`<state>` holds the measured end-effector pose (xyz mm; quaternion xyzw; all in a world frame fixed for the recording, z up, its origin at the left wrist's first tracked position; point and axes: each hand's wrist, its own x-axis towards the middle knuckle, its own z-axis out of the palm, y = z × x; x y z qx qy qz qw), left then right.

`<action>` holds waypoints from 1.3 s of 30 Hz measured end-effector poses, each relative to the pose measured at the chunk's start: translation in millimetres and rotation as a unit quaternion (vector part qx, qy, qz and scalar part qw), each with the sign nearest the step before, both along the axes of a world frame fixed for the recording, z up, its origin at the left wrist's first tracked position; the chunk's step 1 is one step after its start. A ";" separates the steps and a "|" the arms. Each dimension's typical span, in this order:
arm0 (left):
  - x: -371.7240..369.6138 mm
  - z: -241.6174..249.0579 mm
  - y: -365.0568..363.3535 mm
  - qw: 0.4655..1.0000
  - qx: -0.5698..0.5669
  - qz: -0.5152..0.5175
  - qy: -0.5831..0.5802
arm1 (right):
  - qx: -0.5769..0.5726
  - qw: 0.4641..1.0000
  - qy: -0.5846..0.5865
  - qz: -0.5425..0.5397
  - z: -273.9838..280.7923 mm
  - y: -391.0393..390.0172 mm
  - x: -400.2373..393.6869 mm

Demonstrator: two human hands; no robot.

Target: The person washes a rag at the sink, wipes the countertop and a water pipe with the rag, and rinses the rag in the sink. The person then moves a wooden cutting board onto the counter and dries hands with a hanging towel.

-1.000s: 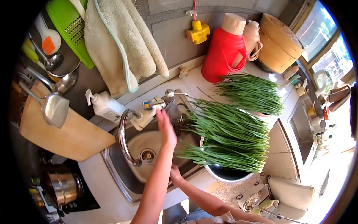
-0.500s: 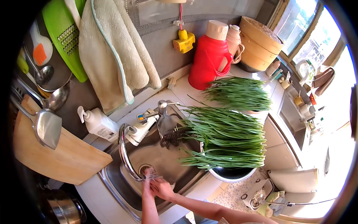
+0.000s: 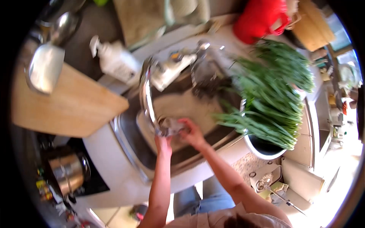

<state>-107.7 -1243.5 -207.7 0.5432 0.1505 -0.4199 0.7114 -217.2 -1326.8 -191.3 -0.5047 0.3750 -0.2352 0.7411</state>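
Observation:
Both my hands are together in the steel sink (image 3: 131,146), under the curved faucet (image 3: 146,95). My left hand (image 3: 164,143) and my right hand (image 3: 192,133) meet around something small and pale beneath the spout; blur hides what it is and whether water runs. A large bunch of long green chives (image 3: 272,100) lies across a dark basin (image 3: 266,150) to the right of the sink, stems pointing toward the sink. Dark roots or soil lie at the sink's far side (image 3: 205,89).
A wooden cutting board (image 3: 68,108) leans at the left with a metal spatula (image 3: 45,66) over it. A white pump bottle (image 3: 114,59) stands behind the sink. A red thermos (image 3: 260,17) is at the back. A steel pot (image 3: 70,173) sits lower left.
The camera has tilted down and swung, blurring the view. My hands stay together under the faucet, a little further right in the sink; a second ago my left hand was raised near the tap.

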 end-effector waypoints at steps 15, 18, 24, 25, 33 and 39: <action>0.6 37.7 17.6 0.991 -0.057 -0.103 -0.059 | -0.079 0.979 0.025 0.185 -54.7 -19.6 4.2; 4.8 65.9 15.1 0.968 -0.003 -0.183 -0.171 | 0.038 0.936 -0.015 0.350 -47.9 -23.0 11.8; 26.1 73.9 42.6 0.934 0.071 -0.234 -0.259 | -0.102 0.897 0.150 0.404 -48.4 -56.5 20.2; 22.1 75.4 43.7 0.941 0.056 -0.223 -0.249 | -0.067 0.920 0.072 0.379 -55.4 -44.5 22.7; 23.8 92.7 60.9 0.912 0.020 -0.275 -0.305 | 0.128 0.933 0.037 0.335 -69.6 -5.2 29.6; 17.2 61.4 78.0 0.777 0.274 -0.309 -0.475 | 0.088 0.970 0.032 0.226 -20.7 -41.1 -0.5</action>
